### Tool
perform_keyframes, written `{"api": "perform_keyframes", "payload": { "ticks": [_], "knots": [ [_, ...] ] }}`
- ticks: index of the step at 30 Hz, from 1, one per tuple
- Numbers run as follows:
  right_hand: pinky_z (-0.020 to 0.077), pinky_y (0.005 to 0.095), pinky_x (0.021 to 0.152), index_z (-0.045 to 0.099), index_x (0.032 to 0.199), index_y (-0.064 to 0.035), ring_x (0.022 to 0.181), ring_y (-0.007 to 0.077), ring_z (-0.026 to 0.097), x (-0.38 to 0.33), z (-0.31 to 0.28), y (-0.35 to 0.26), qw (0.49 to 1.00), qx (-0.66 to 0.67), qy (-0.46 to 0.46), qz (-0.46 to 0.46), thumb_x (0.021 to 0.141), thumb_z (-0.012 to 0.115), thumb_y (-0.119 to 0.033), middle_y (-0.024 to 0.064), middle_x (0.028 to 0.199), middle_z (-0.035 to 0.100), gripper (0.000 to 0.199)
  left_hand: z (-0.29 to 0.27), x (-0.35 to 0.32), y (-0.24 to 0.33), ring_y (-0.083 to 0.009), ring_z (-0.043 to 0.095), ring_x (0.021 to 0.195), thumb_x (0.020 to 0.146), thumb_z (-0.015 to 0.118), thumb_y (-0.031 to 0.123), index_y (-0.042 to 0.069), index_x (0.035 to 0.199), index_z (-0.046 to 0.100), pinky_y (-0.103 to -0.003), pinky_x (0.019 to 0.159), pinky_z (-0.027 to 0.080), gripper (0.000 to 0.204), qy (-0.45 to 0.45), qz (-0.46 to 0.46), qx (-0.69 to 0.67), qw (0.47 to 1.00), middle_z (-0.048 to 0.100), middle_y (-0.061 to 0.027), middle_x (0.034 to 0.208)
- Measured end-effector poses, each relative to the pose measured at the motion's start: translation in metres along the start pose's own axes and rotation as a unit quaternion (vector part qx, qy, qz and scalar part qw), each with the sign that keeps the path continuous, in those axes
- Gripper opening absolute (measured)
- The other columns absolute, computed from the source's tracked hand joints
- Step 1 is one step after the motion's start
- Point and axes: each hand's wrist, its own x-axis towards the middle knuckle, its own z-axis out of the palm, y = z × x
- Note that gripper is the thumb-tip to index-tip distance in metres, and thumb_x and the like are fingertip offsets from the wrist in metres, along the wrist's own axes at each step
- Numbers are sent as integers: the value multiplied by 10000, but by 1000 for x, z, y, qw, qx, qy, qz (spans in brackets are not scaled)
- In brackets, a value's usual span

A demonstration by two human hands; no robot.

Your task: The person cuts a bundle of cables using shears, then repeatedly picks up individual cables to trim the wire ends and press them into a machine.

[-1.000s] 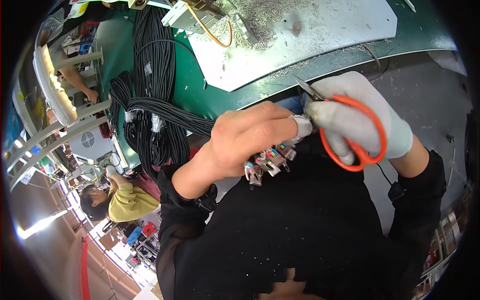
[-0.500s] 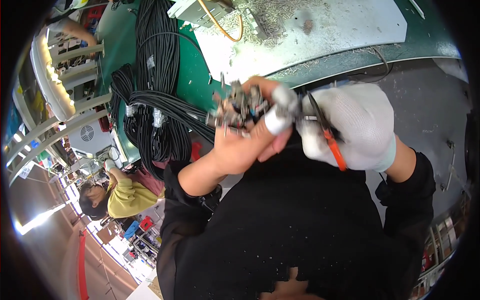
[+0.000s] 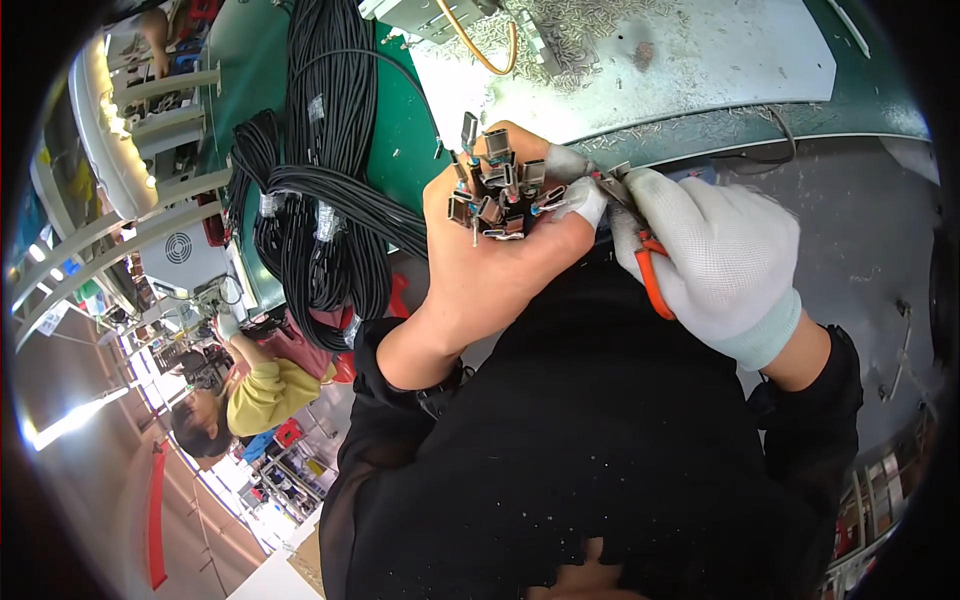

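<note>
My left hand [image 3: 470,280], bare but for white covers on the thumb and a finger, is closed round a bunch of cable ends with metal plug connectors [image 3: 500,190]. The connectors stick up out of the fist. Its covered thumb and fingertip pinch one thin cable end off to the right. My right hand [image 3: 725,245], in a white knit glove, grips small pliers with orange handles [image 3: 654,283]. The jaws meet that pinched end, beside a small metal piece [image 3: 619,170] at the gloved fingertips. Whether the jaws bite on it is too small to tell.
Thick coils of black cable [image 3: 325,210] lie on the green table [image 3: 400,150] to the left. Beyond my hands, a white board [image 3: 690,80] bears many small metal pieces and a grey device [image 3: 425,15] with an orange cable. A co-worker in yellow [image 3: 270,400] sits at left.
My left hand has turned, so the connectors point up more plainly. The pliers have swung and their jaws now reach the pinched cable end. The blur on both hands has gone.
</note>
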Motion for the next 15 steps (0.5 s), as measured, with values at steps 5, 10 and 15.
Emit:
{"api": "perform_keyframes", "payload": {
  "ticks": [5,10,15],
  "knots": [
    [439,307,478,625,890,-56,519,251,588,-1,-2,0,951,282,-63,113,792,690,-118,100,639,572,133,10,-2,-12,-39,569,688,728,669,-82,-5,915,564,-192,609,458,228,41,119,-25,992,636,-42,798],
    [441,301,485,623,909,-39,510,244,579,-8,2,-6,930,332,-26,157,808,669,-103,110,631,564,129,6,-2,-19,-46,565,687,689,678,-72,-10,970,558,-192,615,451,312,-20,195,94,976,628,-50,804],
    [439,297,486,631,903,-47,490,227,556,-10,9,-3,942,313,7,122,809,678,-108,102,614,551,122,5,-5,-23,-85,591,756,728,666,-75,-14,1019,533,-215,711,469,325,-55,187,124,973,613,-59,891]
  ]
}}
